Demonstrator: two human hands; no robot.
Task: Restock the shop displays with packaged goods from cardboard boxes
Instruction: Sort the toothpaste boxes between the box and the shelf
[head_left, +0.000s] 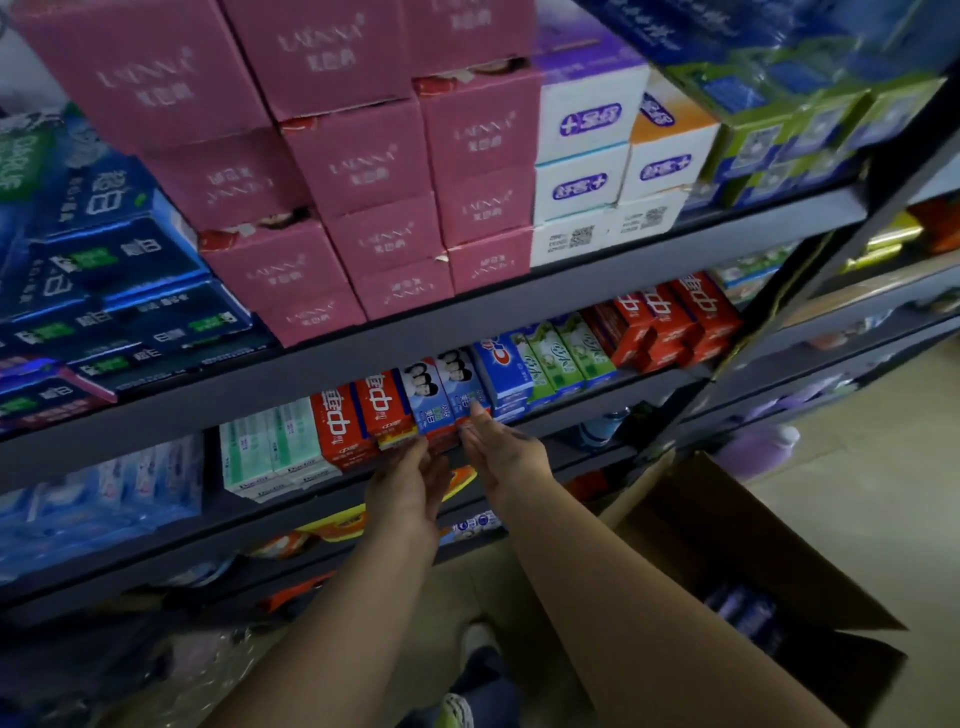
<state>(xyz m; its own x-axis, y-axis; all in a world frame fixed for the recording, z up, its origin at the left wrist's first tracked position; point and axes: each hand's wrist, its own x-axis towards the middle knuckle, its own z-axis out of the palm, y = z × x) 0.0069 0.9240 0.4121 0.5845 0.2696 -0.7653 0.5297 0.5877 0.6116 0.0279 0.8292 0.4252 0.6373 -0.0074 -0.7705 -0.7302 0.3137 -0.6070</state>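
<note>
Both hands reach to the front edge of the dark grey metal shelf (571, 410). The left hand (410, 483) and right hand (506, 452), fingers straight, press from either side on a small red and blue toothpaste carton (441, 439) under the upright blue cartons (447, 395). An open brown cardboard box (753, 561) sits below right.

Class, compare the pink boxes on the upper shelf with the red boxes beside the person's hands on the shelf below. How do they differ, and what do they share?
The pink boxes are larger and blockier; the red boxes are slimmer and narrower. The pink boxes are stacked several layers high; the red boxes stand side by side in a row. The pink boxes carry faint pale lettering; the red boxes carry bold white characters. Both are packaged goods on dark shelves.
</note>
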